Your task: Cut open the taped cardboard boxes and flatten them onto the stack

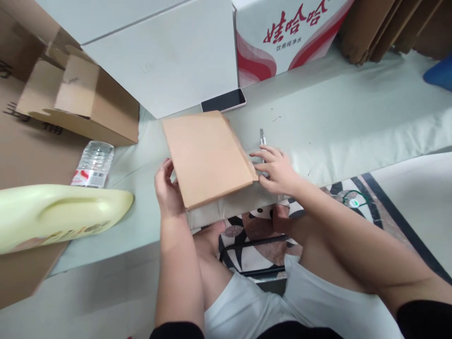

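Observation:
A thin, flat brown cardboard box [210, 157] lies at the table's near edge, between my two hands. My left hand [170, 192] is at its left side, with curled fingers gripping that edge; the fingertips are partly hidden. At the opposite side, my right hand [277, 170] has its fingers apart, with the tips at the box's near right corner. Just beyond those fingers lies a utility knife [262, 136], its blade end pointing away from me and its handle partly covered by the hand.
A phone [223, 100] lies behind the box, before a white carton [169, 66] and a red-and-white carton [282, 44]. To the left are a water bottle [93, 162], a pale yellow jug [52, 212] and cardboard boxes [79, 89]. Folded cardboard [374, 28] stands at the far right.

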### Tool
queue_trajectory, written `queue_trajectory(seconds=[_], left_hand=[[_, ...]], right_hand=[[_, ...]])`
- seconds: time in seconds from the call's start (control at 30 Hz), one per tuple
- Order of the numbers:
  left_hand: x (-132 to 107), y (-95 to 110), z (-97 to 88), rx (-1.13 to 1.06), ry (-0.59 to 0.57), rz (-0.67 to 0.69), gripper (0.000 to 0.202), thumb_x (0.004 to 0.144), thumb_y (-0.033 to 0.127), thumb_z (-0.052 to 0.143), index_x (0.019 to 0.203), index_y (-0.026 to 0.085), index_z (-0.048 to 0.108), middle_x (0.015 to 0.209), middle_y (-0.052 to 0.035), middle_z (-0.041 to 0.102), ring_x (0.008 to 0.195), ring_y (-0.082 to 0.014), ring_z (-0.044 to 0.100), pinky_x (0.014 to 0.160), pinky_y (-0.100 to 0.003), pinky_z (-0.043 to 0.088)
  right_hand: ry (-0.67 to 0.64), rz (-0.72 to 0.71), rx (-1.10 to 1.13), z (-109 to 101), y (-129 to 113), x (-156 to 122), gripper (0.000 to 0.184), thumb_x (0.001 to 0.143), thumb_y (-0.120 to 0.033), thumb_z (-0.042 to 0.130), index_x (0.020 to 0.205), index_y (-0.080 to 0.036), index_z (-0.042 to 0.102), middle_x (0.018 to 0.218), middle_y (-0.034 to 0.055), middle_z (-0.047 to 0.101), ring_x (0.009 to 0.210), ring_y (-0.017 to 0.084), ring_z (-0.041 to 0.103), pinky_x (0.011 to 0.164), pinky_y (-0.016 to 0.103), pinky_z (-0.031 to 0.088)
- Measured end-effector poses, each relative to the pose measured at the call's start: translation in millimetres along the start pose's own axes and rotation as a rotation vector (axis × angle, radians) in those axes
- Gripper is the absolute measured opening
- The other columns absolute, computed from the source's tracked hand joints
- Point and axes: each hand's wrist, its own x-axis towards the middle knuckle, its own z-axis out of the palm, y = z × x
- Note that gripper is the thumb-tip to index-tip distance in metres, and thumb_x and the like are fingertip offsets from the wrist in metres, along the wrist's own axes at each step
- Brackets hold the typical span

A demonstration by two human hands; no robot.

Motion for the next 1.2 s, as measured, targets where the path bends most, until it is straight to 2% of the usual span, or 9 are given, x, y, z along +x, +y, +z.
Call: queue_trajectory(seconds=[0.13, 0.27, 0.47, 0.73, 0.87, 0.97, 1.03, 1.13, 1.2], left_hand=[[-2, 4, 3.8, -0.048, -0.028, 0.016, 0.05, 0.081, 0.07, 0.063, 0.099, 0.025, 0.073, 0.142, -0.0075, 0.066, 0.142, -0.0314, 0.056, 0.114, -0.043, 0.053], [-9, 9, 13.2, -0.114, -0.091, 0.002, 0.057, 0.084, 0.071, 0.056, 0.116, 0.027, 0.073, 0.146, -0.0071, 0.065, 0.146, -0.0321, 0.053, 0.122, -0.048, 0.046], [-20, 25, 34.7, -0.123, -0.154, 0.157, 0.059, 0.081, 0.071, 0.054, 0.126, 0.035, 0.07, 0.149, -0.0008, 0.064, 0.15, -0.0301, 0.049, 0.126, -0.047, 0.041], [-25, 31, 47.2, -0.163, -0.072, 0.267, 0.059, 0.085, 0.07, 0.045, 0.119, 0.031, 0.073, 0.14, -0.004, 0.069, 0.149, -0.0323, 0.05, 0.126, -0.048, 0.039], [-24, 26, 40.7, -0.146, -0.16, 0.144, 0.059, 0.083, 0.072, 0.046, 0.127, 0.039, 0.069, 0.147, 0.0004, 0.065, 0.145, -0.0334, 0.054, 0.118, -0.051, 0.049], [-23, 25, 39.5, -0.079, -0.192, 0.244, 0.061, 0.082, 0.073, 0.048, 0.132, 0.042, 0.066, 0.152, 0.0036, 0.06, 0.154, -0.0308, 0.043, 0.126, -0.048, 0.04], [-23, 26, 37.2, -0.07, -0.196, 0.307, 0.062, 0.085, 0.072, 0.046, 0.134, 0.039, 0.065, 0.153, 0.0022, 0.06, 0.156, -0.0296, 0.039, 0.13, -0.046, 0.034], [-24, 31, 26.3, -0.134, -0.255, 0.224, 0.061, 0.09, 0.065, 0.043, 0.135, 0.032, 0.066, 0.145, -0.0025, 0.066, 0.139, -0.0309, 0.059, 0.122, -0.048, 0.044], [-25, 37, 16.8, -0.171, -0.359, 0.07, 0.058, 0.084, 0.06, 0.052, 0.131, 0.03, 0.069, 0.124, -0.004, 0.077, 0.101, -0.0295, 0.076, 0.1, -0.049, 0.059]], right_hand=[[0.031, -0.124, 0.242, -1, 3, -2, 0.056, 0.093, -0.052, 0.057, 0.142, -0.026, 0.064, 0.154, 0.0121, 0.055, 0.152, 0.041, 0.038, 0.125, 0.066, 0.03], [0.124, -0.147, 0.493, -5, 5, -5, 0.078, 0.089, -0.072, 0.061, 0.15, -0.024, 0.052, 0.153, 0.0155, 0.056, 0.147, 0.037, 0.047, 0.124, 0.061, 0.038], [0.228, -0.031, 0.675, 0, 3, -9, 0.08, 0.085, -0.07, 0.07, 0.142, -0.017, 0.051, 0.135, 0.0214, 0.065, 0.118, 0.034, 0.069, 0.085, 0.046, 0.065], [0.441, 0.19, 0.487, -6, 1, -5, 0.071, 0.071, -0.065, 0.084, 0.12, -0.021, 0.059, 0.112, 0.0158, 0.07, 0.098, 0.033, 0.069, 0.076, 0.047, 0.062], [0.473, 0.22, 0.535, -10, -3, -3, 0.046, 0.08, -0.051, 0.076, 0.112, -0.022, 0.06, 0.098, 0.0078, 0.071, 0.081, 0.023, 0.066, 0.069, 0.039, 0.058], [0.501, 0.233, 0.673, -10, 0, -4, 0.033, 0.088, -0.054, 0.065, 0.098, -0.023, 0.063, 0.089, 0.0051, 0.07, 0.081, 0.021, 0.067, 0.073, 0.037, 0.058], [0.515, 0.258, 0.764, -8, 4, -4, 0.042, 0.089, -0.065, 0.06, 0.088, -0.023, 0.062, 0.082, 0.0043, 0.069, 0.082, 0.022, 0.069, 0.075, 0.038, 0.059], [0.482, 0.322, 0.87, -6, 10, -4, 0.054, 0.085, -0.078, 0.057, 0.087, -0.025, 0.064, 0.08, 0.0042, 0.069, 0.085, 0.026, 0.071, 0.078, 0.042, 0.06], [0.479, 0.358, 0.926, -5, 11, -2, 0.056, 0.083, -0.08, 0.058, 0.098, -0.026, 0.068, 0.09, 0.0058, 0.074, 0.093, 0.03, 0.073, 0.082, 0.047, 0.061]])
